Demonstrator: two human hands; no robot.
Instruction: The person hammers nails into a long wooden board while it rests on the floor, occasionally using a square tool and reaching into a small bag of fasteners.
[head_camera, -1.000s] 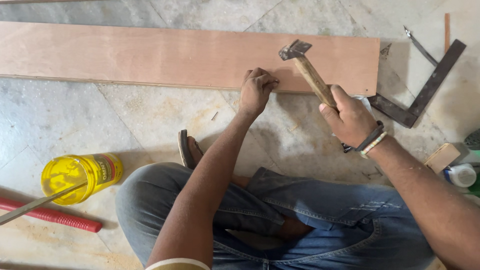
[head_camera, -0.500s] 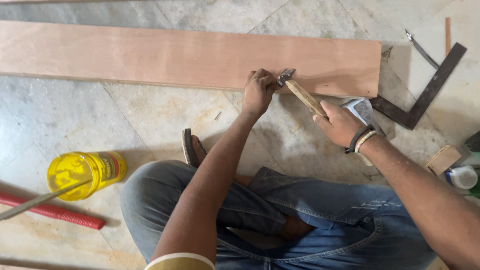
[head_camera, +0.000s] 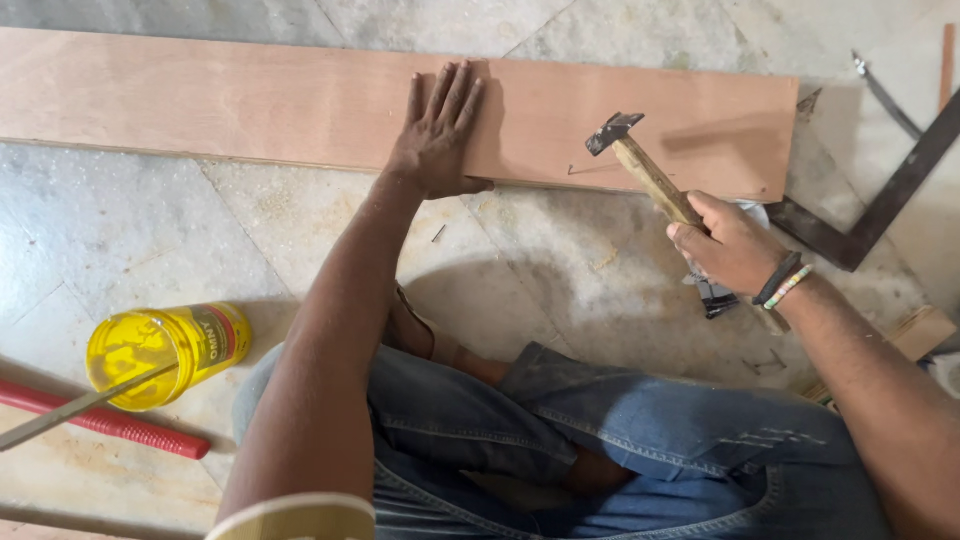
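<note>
We see our left hand (head_camera: 437, 140) spread flat, palm down, on a long, pale reddish-brown wooden plank (head_camera: 250, 100) that lies across the grey marble floor (head_camera: 120, 240); the fingers point away from us and the heel of the hand sits at the plank's near edge. Our right hand (head_camera: 728, 243) is closed around the light wooden handle of a hammer with a dark metal head (head_camera: 640, 165). The hammer is tilted, its head over the plank's right part, near the front edge, well apart from the left hand. We cannot tell whether the head touches the wood. A dark band and a beaded bracelet (head_camera: 785, 282) ring the right wrist.

To the right of the plank lies a dark metal L-shaped square (head_camera: 880, 205). At the left, on the floor, a yellow plastic jar (head_camera: 165, 350) lies on its side, with a thin metal rod (head_camera: 80, 405) reaching across its mouth and a red ribbed tube (head_camera: 110, 422) just beside it. Our legs in blue jeans (head_camera: 620, 440) are folded below.
</note>
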